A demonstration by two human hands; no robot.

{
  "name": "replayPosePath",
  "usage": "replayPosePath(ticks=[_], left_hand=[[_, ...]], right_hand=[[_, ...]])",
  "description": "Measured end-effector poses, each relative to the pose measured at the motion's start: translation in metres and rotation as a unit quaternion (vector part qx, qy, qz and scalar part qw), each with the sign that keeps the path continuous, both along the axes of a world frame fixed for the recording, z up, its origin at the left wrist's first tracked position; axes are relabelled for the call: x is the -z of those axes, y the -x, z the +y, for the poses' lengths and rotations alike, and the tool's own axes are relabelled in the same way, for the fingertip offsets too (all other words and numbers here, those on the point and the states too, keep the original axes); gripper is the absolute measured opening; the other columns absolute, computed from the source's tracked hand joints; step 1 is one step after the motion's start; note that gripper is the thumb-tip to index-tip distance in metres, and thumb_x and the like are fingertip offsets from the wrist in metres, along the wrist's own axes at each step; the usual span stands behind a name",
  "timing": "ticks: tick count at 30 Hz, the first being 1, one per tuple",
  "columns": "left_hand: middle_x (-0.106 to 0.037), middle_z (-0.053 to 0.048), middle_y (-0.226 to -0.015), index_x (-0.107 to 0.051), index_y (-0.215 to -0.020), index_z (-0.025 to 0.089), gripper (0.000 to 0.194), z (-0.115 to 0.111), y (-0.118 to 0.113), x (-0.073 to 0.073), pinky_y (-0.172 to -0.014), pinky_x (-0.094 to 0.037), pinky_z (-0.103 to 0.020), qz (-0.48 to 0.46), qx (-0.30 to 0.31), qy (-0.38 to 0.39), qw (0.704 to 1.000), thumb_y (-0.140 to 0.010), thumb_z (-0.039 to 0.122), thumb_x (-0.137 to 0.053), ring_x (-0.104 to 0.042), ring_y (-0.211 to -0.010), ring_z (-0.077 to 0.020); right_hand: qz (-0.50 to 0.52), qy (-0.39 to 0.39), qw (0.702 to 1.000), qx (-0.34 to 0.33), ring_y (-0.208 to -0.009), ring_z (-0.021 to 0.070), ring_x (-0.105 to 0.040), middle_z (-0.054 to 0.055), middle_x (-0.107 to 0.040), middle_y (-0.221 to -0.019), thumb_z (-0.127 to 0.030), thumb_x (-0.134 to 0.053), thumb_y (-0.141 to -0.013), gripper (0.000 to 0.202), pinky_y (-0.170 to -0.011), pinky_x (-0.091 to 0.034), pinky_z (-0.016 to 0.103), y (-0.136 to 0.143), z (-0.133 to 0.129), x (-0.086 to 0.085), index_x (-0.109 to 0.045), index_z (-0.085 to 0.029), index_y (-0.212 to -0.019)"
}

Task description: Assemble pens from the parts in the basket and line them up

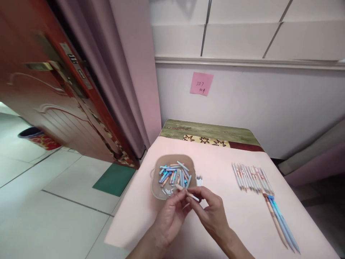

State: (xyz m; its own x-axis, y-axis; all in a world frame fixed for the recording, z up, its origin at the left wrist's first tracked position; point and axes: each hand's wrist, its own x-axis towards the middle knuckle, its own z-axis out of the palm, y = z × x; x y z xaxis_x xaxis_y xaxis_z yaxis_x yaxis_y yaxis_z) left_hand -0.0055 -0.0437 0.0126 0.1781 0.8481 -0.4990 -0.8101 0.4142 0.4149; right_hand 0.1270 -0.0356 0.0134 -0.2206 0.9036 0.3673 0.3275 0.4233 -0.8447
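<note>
My left hand (172, 212) pinches a small pale pen part (180, 187) just beyond the near edge of a beige plastic tub (154, 187). Close beside it on the right, my right hand (208, 205) is closed on a slim white-tipped piece (193, 196); whether the two pieces are joined is hidden by my fingers. Inside the tub lie several blue, grey and orange pen parts (172, 174) and small white bits (167, 191). Several thin white refills with dark tips (199, 180) lie right of the tub.
A row of several pale pens (252, 178) lies on the pink table cover (218, 162) at the right, with several longer blue and tan pens (281, 223) nearer me. Behind the table stands a wall with a pink note (201, 83). A red door (54, 82) is at the left.
</note>
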Motion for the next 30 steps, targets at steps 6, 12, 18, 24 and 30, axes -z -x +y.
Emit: replayPosePath(ticks=[6, 12, 18, 24, 30], left_hand=[[-0.067, -0.01, -0.096, -0.063, -0.093, 0.015, 0.021, -0.01, -0.002, 0.003, -0.09, -0.047, -0.041, 0.106, 0.054, -0.064, 0.991, -0.077, 0.027, -0.069, -0.064, -0.09, -0.0217], [-0.057, -0.008, -0.124, -0.059, -0.114, 0.025, 0.047, -0.011, 0.017, -0.007, -0.105, -0.032, -0.041, 0.55, 0.005, -0.273, 0.789, -0.069, 0.021, -0.073, -0.049, -0.118, -0.0262], [-0.064, -0.005, -0.083, -0.064, -0.098, 0.017, 0.022, -0.014, 0.023, -0.003, -0.072, -0.046, -0.03, 0.493, 0.107, -0.301, 0.809, -0.087, 0.031, -0.051, -0.057, -0.077, -0.0185], [-0.048, 0.004, -0.059, -0.064, -0.094, 0.016, 0.029, -0.009, 0.061, 0.006, -0.053, -0.035, -0.022, 0.495, -0.053, -0.161, 0.852, -0.082, 0.042, -0.058, -0.042, -0.055, -0.0111], [-0.046, 0.006, -0.054, -0.063, -0.094, 0.017, 0.029, -0.005, 0.09, 0.005, -0.051, -0.032, -0.021, 0.499, -0.147, -0.145, 0.842, -0.077, 0.04, -0.065, -0.041, -0.052, -0.0094]], right_hand=[[-0.037, -0.086, 0.994, 0.048, -0.063, 0.0125, -0.061, 0.002, -0.068, -0.076, -0.02, -0.059, -0.085, 0.008, -0.059, -0.049, 0.022, -0.013, -0.001, -0.008, -0.065, -0.02, -0.091], [-0.111, -0.024, 0.991, 0.078, -0.05, 0.0094, -0.055, -0.002, -0.061, -0.061, -0.026, -0.063, -0.081, 0.006, -0.05, -0.041, 0.019, -0.011, 0.002, -0.018, -0.064, -0.02, -0.079], [-0.095, 0.033, 0.993, -0.062, -0.056, 0.0103, -0.057, -0.001, -0.065, -0.066, -0.027, -0.065, -0.079, 0.008, -0.055, -0.042, 0.019, 0.014, 0.01, -0.016, -0.068, -0.02, -0.083], [-0.343, 0.099, 0.934, 0.002, -0.075, 0.0155, -0.065, 0.003, -0.073, -0.082, -0.034, -0.056, -0.086, 0.019, -0.068, -0.044, 0.022, 0.035, 0.072, 0.003, -0.071, -0.022, -0.091], [-0.436, 0.133, 0.89, -0.003, -0.078, 0.0255, -0.069, 0.012, -0.074, -0.082, -0.038, -0.066, -0.073, 0.024, -0.067, -0.05, 0.028, 0.094, 0.099, 0.037, -0.075, -0.016, -0.078]])
